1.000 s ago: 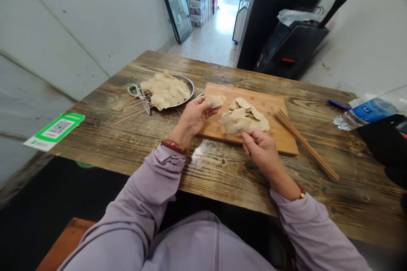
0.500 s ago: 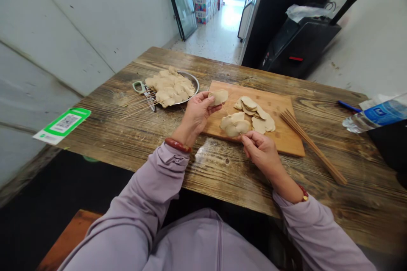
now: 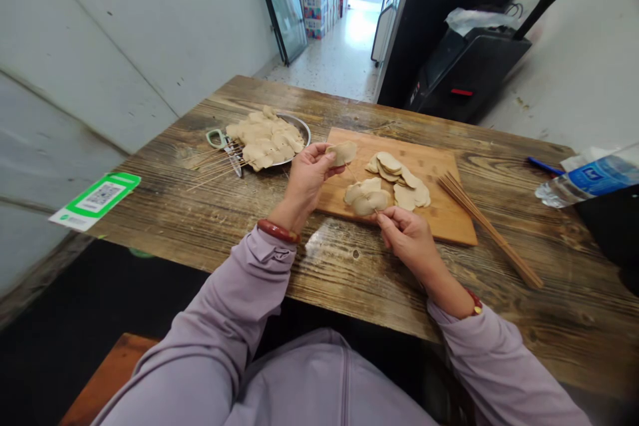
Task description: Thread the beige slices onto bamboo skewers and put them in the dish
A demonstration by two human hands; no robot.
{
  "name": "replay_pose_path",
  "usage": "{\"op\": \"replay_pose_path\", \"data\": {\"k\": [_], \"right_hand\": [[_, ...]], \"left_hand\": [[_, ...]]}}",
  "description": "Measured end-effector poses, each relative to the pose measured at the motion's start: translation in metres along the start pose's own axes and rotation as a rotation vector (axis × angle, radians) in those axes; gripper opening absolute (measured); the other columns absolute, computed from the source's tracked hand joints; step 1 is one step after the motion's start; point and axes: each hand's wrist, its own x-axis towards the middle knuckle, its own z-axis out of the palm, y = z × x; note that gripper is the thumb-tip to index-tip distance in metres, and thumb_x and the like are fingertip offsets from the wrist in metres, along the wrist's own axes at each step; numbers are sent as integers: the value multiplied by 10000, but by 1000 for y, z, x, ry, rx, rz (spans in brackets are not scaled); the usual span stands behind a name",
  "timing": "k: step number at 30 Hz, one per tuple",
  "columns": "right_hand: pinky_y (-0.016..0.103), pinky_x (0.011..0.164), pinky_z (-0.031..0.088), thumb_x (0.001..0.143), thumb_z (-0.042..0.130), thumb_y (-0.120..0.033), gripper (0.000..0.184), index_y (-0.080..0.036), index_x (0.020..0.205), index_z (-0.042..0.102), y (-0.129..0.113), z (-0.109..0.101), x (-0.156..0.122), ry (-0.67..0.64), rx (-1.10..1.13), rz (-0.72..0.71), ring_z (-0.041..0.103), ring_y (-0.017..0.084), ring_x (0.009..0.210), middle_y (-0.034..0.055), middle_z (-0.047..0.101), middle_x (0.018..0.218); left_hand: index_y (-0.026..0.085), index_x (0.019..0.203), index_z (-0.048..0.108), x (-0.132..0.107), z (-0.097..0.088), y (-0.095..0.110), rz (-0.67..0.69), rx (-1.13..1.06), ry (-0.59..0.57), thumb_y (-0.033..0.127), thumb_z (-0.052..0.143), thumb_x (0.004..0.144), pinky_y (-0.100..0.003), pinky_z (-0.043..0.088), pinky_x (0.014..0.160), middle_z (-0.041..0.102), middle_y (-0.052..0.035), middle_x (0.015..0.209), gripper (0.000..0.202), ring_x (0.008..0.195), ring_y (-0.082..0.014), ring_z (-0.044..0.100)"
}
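Observation:
Between the thumb and fingers of my left hand (image 3: 310, 172) is a thin, round beige slice (image 3: 343, 152). My right hand (image 3: 403, 229) pinches the near end of a thin skewer (image 3: 378, 211). Overlapping beige slices (image 3: 367, 197) are threaded on that skewer, just above the front part of the wooden cutting board (image 3: 444, 213). A loose pile of similar slices (image 3: 390, 164) lies on the board beyond my right hand. Whether the skewer's tip touches the slice in my left hand is hard to make out.
Skewered slices (image 3: 269, 136) heap on a round metal plate (image 3: 302, 125) at the left, beside scissors (image 3: 232, 154). Bare skewers (image 3: 492, 229) lie across the board's right edge. A water bottle (image 3: 589, 180) and blue pen (image 3: 545, 166) are at right; a QR-code card (image 3: 98, 197) sits at the table's left edge.
Both hands keep nearly the same pose and hold the same things. The whole view has shifted very slightly.

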Motion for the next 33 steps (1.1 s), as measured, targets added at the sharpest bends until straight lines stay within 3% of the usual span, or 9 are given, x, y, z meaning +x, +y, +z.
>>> {"op": "replay_pose_path", "data": {"k": [9, 19, 27, 33], "right_hand": [[234, 419, 311, 873, 615, -518, 336, -201, 762, 624, 0, 1, 2, -4, 9, 18, 393, 95, 394, -58, 481, 454], [236, 430, 310, 865, 612, -471, 290, -197, 774, 630, 1, 1, 2, 5, 20, 17, 407, 98, 402, -57, 492, 462], [236, 439, 310, 878, 612, -465, 289, -193, 787, 648, 4, 1, 4, 28, 19, -9, 417, 99, 412, -55, 500, 469], [244, 434, 304, 891, 604, -465, 288, -193, 816, 662, 3, 0, 3, 34, -1, -37, 419, 101, 402, -58, 503, 466]], "left_hand": [[160, 818, 672, -2, 3, -1, 109, 65, 4, 284, 899, 688, -236, 597, 679, 706, 7, 808, 290, 710, -115, 693], [158, 807, 703, -3, 5, -5, 119, 80, -27, 357, 932, 638, -241, 595, 691, 720, 5, 791, 348, 710, -112, 682], [153, 823, 676, -7, 7, -5, 26, 59, -95, 255, 868, 706, -255, 591, 724, 710, 6, 799, 247, 709, -111, 686], [160, 821, 581, -6, 5, -2, -107, -65, -24, 152, 743, 781, -313, 611, 781, 713, -4, 834, 168, 767, -138, 717]]}}
